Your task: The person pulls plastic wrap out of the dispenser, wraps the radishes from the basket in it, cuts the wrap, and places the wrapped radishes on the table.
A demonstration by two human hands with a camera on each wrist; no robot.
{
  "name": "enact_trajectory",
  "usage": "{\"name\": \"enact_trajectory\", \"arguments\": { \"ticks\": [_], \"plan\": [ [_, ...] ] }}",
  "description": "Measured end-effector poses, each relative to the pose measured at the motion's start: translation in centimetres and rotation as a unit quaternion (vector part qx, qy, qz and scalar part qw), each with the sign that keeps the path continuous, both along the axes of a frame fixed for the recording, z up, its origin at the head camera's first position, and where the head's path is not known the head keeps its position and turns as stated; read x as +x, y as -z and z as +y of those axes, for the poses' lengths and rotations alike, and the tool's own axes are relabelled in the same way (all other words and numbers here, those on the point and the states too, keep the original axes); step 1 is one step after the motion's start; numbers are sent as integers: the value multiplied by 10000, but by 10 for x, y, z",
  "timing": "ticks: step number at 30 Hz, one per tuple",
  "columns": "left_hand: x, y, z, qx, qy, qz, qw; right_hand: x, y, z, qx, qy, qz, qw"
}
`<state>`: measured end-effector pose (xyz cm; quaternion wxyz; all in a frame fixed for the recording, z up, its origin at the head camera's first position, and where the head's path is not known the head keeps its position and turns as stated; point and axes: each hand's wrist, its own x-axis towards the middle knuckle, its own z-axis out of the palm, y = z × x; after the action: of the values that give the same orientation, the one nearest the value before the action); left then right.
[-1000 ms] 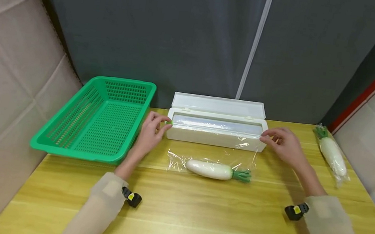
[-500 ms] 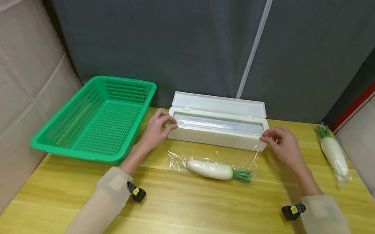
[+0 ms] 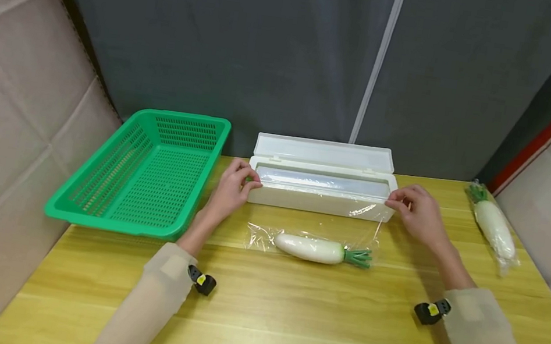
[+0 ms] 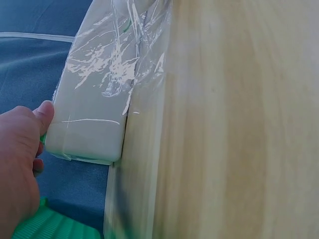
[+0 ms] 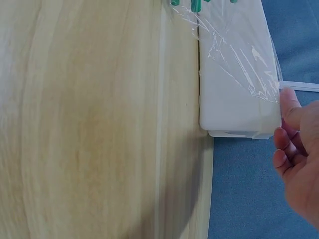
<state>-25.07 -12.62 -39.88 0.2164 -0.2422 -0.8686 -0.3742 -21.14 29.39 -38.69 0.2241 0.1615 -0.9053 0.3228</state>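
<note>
A white cling film dispenser (image 3: 316, 203) lies across the back of the table with its lid up and the film roll showing inside. Clear cling film (image 3: 362, 210) drapes from it down over a daikon radish (image 3: 309, 248) with cut green stems. At the dispenser's left front edge, my left hand (image 3: 235, 187) pinches the film between thumb and fingers. A bit of the green slider (image 4: 43, 138) shows beside its fingertips in the left wrist view. My right hand (image 3: 415, 212) pinches the film at the right front edge, thumb against the box side in the right wrist view.
A green plastic basket (image 3: 111, 225) stands on the left side of the table (image 3: 285, 326). Another daikon (image 3: 495, 226), wrapped in film, lies at the far right. A dark curtain (image 3: 272, 48) hangs right behind the dispenser, and pale padded walls flank both sides.
My left hand has shifted slightly right, from the green slider at the dispenser's end onto the film edge. The right hand stays about where it was, and the daikon has not moved.
</note>
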Motion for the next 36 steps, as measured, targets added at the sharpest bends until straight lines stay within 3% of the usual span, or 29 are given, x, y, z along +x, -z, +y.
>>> {"name": "enact_trajectory", "arguments": {
  "ticks": [5,12,15,20,27,31,36],
  "plan": [
    [0,-1,0,-144,81,-7,9999,2,0,-1,-78,-27,114,9999],
    [5,0,-3,-284,181,372,9987,4,-2,-3,-5,63,113,9999],
    [8,-1,-4,-319,274,457,9981,5,-4,-5,-7,111,34,9999],
    [14,-7,-5,-437,451,319,9975,9,-7,-6,-13,168,-295,9994],
    [22,-15,-6,93,820,-216,9964,16,-13,-6,-138,85,-696,9974],
    [24,-15,-8,372,850,-177,9955,20,-15,-6,-279,-16,-721,9970],
    [29,-16,-5,398,773,30,9962,27,-18,-6,-408,-79,-576,9975]
  ]
}}
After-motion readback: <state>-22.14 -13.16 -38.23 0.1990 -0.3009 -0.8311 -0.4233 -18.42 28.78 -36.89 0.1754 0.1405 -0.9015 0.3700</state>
